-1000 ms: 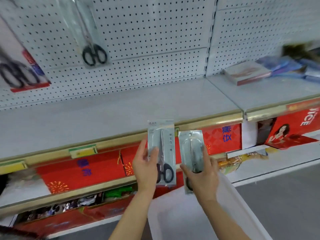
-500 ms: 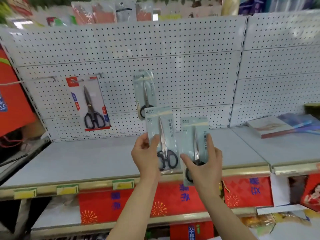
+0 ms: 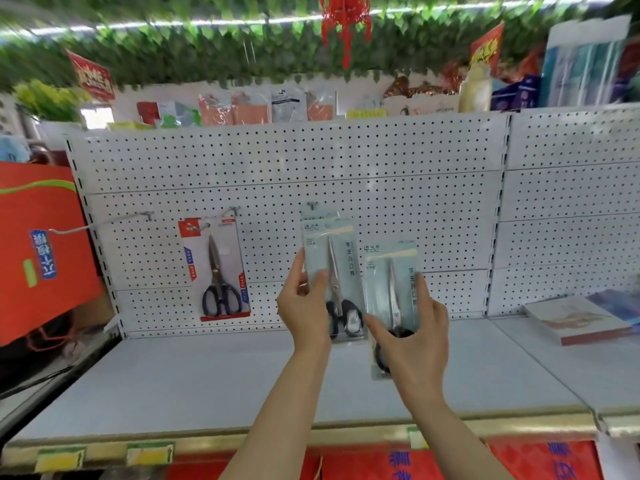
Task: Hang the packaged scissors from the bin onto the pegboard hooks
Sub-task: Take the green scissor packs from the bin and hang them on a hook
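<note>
Holding one pale blue-grey scissors pack (image 3: 332, 271) in the left hand (image 3: 304, 306), thumb on the front, fingers curled behind its left edge; pack upright, raised in front of the pegboard (image 3: 346, 161). Its top edge sits just under a hook (image 3: 312, 205), overlapping another similar pack (image 3: 318, 213) that seems to hang there already; only the top strip of that one shows. Cannot tell if the held pack's hole is on the hook.

Right hand (image 3: 412, 334) grips a second pale scissors pack (image 3: 391, 292), thumb across the lower front, fingers wrapped round the right edge. Pack upright, a bit lower and just beside the first one, not touching the board. Black handles partly hidden by the hand.

Red-and-white scissors pack (image 3: 216, 268) with black handles hangs on a hook to the left, well apart from the hands. Another bare hook (image 3: 149, 214) further left, string (image 3: 69, 230) running off it toward an orange sign (image 3: 41, 244).

Grey shelf (image 3: 242, 375) below the board. Books (image 3: 581, 318) lie on the right shelf section. Yellow price tags (image 3: 149, 455) on the front rail. Assorted packets (image 3: 263, 105) along the top of the board, green leaf garland (image 3: 207, 53) and a red ornament (image 3: 343, 19) overhead, blurred.
</note>
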The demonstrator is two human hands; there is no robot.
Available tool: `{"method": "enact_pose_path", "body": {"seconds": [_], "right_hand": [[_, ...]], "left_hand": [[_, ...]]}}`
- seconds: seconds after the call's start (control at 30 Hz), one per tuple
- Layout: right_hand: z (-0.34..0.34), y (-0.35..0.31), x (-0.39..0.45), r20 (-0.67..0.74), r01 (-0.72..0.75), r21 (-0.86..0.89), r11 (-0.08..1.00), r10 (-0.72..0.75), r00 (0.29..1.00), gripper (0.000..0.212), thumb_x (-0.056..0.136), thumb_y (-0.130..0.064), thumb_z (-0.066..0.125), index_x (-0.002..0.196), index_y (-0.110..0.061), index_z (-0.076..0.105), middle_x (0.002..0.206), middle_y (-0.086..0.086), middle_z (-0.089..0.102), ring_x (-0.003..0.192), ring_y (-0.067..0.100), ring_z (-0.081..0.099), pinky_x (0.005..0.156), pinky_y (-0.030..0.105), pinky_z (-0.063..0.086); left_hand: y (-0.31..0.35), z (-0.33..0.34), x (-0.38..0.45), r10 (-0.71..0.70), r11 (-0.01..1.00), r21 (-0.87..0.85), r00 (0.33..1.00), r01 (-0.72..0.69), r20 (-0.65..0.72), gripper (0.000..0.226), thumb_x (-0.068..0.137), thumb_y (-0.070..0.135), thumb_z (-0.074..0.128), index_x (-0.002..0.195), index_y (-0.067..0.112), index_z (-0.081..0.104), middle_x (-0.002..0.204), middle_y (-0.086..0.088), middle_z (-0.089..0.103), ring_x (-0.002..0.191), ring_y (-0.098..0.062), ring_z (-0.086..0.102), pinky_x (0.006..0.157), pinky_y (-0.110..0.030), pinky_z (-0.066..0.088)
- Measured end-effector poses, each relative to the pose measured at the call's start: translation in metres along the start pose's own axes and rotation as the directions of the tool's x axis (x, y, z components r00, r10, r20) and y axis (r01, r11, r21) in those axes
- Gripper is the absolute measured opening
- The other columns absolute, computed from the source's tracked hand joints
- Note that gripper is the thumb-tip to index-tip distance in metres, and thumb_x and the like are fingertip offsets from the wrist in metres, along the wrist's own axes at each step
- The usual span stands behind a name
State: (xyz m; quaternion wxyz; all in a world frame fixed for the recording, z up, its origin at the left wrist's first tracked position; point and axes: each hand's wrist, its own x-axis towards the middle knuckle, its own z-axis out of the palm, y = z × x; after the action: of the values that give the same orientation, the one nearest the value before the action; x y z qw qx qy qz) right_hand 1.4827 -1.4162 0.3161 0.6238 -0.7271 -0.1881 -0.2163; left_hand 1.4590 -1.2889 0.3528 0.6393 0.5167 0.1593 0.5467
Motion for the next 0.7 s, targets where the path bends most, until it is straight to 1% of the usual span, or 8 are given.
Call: {"method": "enact_pose_path", "body": {"seconds": [0.1, 0.17, 0.23, 0.33, 0.43, 0.53, 0.63, 0.7], "right_hand": [[0.008, -0.001, 0.008, -0.002, 0.001, -0.004, 1.0, -0.001, 1.0, 0.099, 0.067, -0.041, 0.083, 0.148, -0.042, 0.026, 0.113, -0.009, 0.039, 0.093, -0.034, 0.033, 0.073, 0.022, 0.034], [0.013, 0.0, 0.014, 0.0, 0.009, -0.012, 1.0, -0.009, 1.0, 0.099, 0.068, -0.042, 0.083, 0.148, -0.044, 0.025, 0.113, -0.01, 0.039, 0.094, -0.034, 0.033, 0.073, 0.023, 0.035], [0.019, 0.001, 0.019, -0.003, 0.015, -0.014, 1.0, -0.015, 1.0, 0.098, 0.068, -0.041, 0.083, 0.148, -0.044, 0.025, 0.114, -0.009, 0.039, 0.095, -0.035, 0.031, 0.072, 0.021, 0.034], [0.026, 0.007, 0.026, -0.002, 0.021, -0.032, 0.999, -0.021, 1.0, 0.098, 0.068, -0.042, 0.082, 0.148, -0.042, 0.025, 0.114, -0.009, 0.039, 0.095, -0.035, 0.031, 0.064, 0.015, 0.032], [0.032, 0.012, 0.03, 0.003, 0.019, -0.023, 1.0, -0.019, 1.0, 0.099, 0.067, -0.042, 0.082, 0.149, -0.041, 0.026, 0.111, -0.008, 0.04, 0.094, -0.029, 0.036, 0.064, 0.01, 0.033], [0.037, 0.016, 0.032, 0.004, 0.026, -0.02, 0.999, -0.026, 1.0, 0.099, 0.067, -0.04, 0.083, 0.149, -0.041, 0.026, 0.111, -0.009, 0.04, 0.094, -0.03, 0.035, 0.065, 0.011, 0.033], [0.041, 0.019, 0.033, 0.008, 0.042, -0.025, 0.999, -0.041, 0.999, 0.098, 0.068, -0.039, 0.082, 0.148, -0.042, 0.025, 0.112, -0.01, 0.04, 0.095, -0.029, 0.036, 0.066, 0.013, 0.034], [0.043, 0.019, 0.034, 0.014, 0.055, -0.035, 0.998, -0.055, 0.998, 0.099, 0.068, -0.041, 0.082, 0.148, -0.044, 0.024, 0.112, -0.01, 0.04, 0.095, -0.026, 0.039, 0.064, 0.01, 0.035]], "left_hand": [[-0.008, 0.008, 0.015, 0.011, 1.0, 0.023, 1.0, -0.011, 0.001, 0.052, 0.085, 0.012, 0.074, 0.132, 0.03, 0.061, 0.08, 0.007, 0.049, 0.067, -0.007, 0.043, 0.065, -0.006, 0.045], [-0.015, 0.012, 0.024, 0.012, 0.999, 0.03, 1.0, -0.012, 0.005, 0.052, 0.085, 0.012, 0.075, 0.132, 0.03, 0.061, 0.08, 0.004, 0.046, 0.069, -0.01, 0.04, 0.064, -0.011, 0.045], [-0.021, 0.016, 0.031, 0.006, 1.0, 0.011, 1.0, -0.006, 0.007, 0.052, 0.085, 0.011, 0.074, 0.132, 0.03, 0.061, 0.076, 0.006, 0.046, 0.064, -0.006, 0.04, 0.064, -0.012, 0.044], [-0.03, 0.02, 0.041, 0.001, 1.0, -0.005, 1.0, -0.001, 0.016, 0.052, 0.086, 0.008, 0.073, 0.133, 0.025, 0.06, 0.074, 0.014, 0.055, 0.053, 0.004, 0.045, 0.06, -0.005, 0.045], [-0.033, 0.023, 0.046, 0.008, 1.0, 0.005, 1.0, -0.009, 0.011, 0.052, 0.087, 0.007, 0.072, 0.134, 0.024, 0.059, 0.08, 0.013, 0.058, 0.054, 0.011, 0.05, 0.059, -0.003, 0.044], [-0.038, 0.022, 0.05, 0.019, 0.999, 0.027, 1.0, -0.019, -0.009, 0.051, 0.087, 0.006, 0.071, 0.134, 0.024, 0.059, 0.08, 0.01, 0.057, 0.052, 0.009, 0.049, 0.054, -0.003, 0.042], [-0.047, 0.021, 0.054, 0.037, 0.997, 0.071, 0.999, -0.034, -0.036, 0.051, 0.087, 0.009, 0.072, 0.132, 0.029, 0.06, 0.082, 0.002, 0.062, 0.053, 0.005, 0.048, 0.058, -0.009, 0.045], [-0.054, 0.022, 0.057, 0.045, 0.994, 0.102, 0.998, -0.039, -0.052, 0.051, 0.087, 0.01, 0.071, 0.132, 0.032, 0.06, 0.081, 0.011, 0.061, 0.057, 0.004, 0.049, 0.062, -0.009, 0.046]]}}
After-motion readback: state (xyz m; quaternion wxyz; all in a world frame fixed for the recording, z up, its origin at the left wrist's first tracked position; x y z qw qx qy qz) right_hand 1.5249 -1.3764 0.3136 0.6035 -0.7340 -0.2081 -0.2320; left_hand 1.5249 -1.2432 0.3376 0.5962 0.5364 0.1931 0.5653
